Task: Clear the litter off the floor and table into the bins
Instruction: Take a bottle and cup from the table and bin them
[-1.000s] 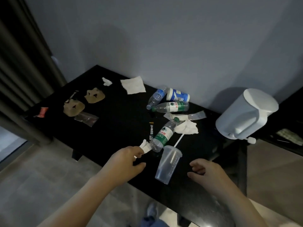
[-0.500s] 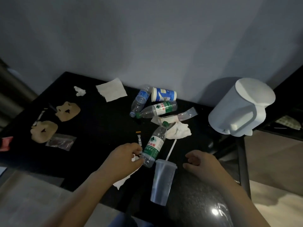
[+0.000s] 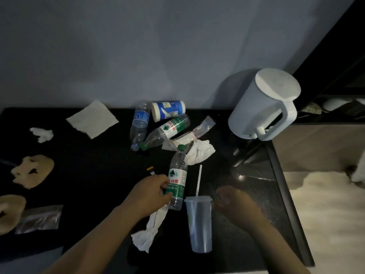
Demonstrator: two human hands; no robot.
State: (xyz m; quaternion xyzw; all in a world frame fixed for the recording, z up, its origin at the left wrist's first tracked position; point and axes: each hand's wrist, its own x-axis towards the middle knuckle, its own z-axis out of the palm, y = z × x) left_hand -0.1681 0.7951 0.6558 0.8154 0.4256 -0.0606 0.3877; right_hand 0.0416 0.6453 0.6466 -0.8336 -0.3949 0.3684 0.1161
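Three plastic bottles lie on the tabletop [image 3: 98,175]: a blue-label bottle [image 3: 139,123], a far green-label bottle [image 3: 169,128] and a near green-label bottle [image 3: 176,182].

There are four white paper pieces: a flat napkin [image 3: 92,119], a small crumpled tissue [image 3: 42,134] at far left, a larger crumpled tissue [image 3: 200,152] and a twisted tissue [image 3: 151,229] near.

There are two cups, a blue-and-white cup [image 3: 167,111] on its side and a clear lidded cup [image 3: 198,224], with one straw [image 3: 199,179].

There are two clear wrappers, a far wrapper [image 3: 199,130] and a left wrapper [image 3: 39,218].

Also there are two tan mask-shaped sheets [image 3: 32,171], one orange-tipped stick [image 3: 151,170] and one white kettle [image 3: 262,105].

Two hands show, a left hand [image 3: 152,192] and a right hand [image 3: 235,202].
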